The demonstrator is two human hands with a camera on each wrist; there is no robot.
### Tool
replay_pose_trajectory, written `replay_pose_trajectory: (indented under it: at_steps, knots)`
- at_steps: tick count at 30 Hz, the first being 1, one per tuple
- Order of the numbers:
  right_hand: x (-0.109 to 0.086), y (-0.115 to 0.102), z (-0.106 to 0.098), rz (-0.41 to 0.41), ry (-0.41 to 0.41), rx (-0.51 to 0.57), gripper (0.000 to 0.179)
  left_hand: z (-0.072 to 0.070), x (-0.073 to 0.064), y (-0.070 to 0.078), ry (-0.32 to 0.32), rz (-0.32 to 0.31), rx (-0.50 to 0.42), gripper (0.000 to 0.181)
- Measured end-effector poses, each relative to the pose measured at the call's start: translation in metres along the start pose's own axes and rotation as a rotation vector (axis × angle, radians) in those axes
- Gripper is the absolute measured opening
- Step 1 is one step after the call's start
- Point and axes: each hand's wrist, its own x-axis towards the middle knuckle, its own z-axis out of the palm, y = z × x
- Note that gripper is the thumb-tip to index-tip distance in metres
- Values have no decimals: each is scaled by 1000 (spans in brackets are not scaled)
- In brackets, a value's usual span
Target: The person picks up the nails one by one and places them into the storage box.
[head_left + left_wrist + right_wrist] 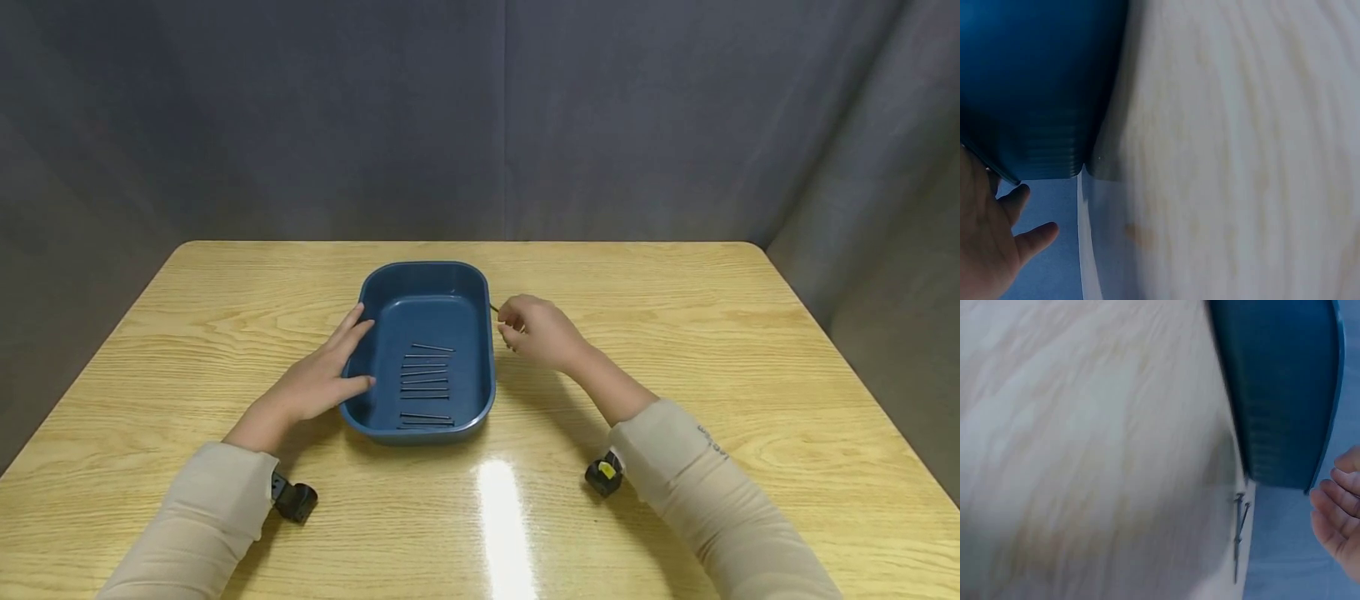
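A deep blue rectangular tray (468,329) stands on the table. Several thin dark nails (424,389) lie across its floor in a loose row. My left hand (322,375) rests at the left rim with fingers spread and fairly straight, the thumb reaching over the inside. Just outside the right rim, my right hand (540,329) hangs with loosely curled fingers (1329,512). A thin dark piece shows between that rim and the fingertips in the head view. In the right wrist view, a few nails (1238,537) lie on the table beside the tray; none shows in the hand.
The light wood-grain table (675,300) extends around the tray, with a bright glare patch near its front. A dark grey curtain (502,125) hangs behind the table and at its sides. Small black cameras (296,502) are worn at both wrists.
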Motion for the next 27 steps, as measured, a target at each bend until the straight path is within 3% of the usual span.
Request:
replay_pose_trajectory:
  at_steps: [11, 27]
  knots:
    - [-3, 27, 0, 118, -44, 24, 12, 1, 0, 0, 4, -1, 1, 74]
    - [1, 49, 3, 204, -78, 15, 13, 2, -1, 0, 11, 2, -14, 74]
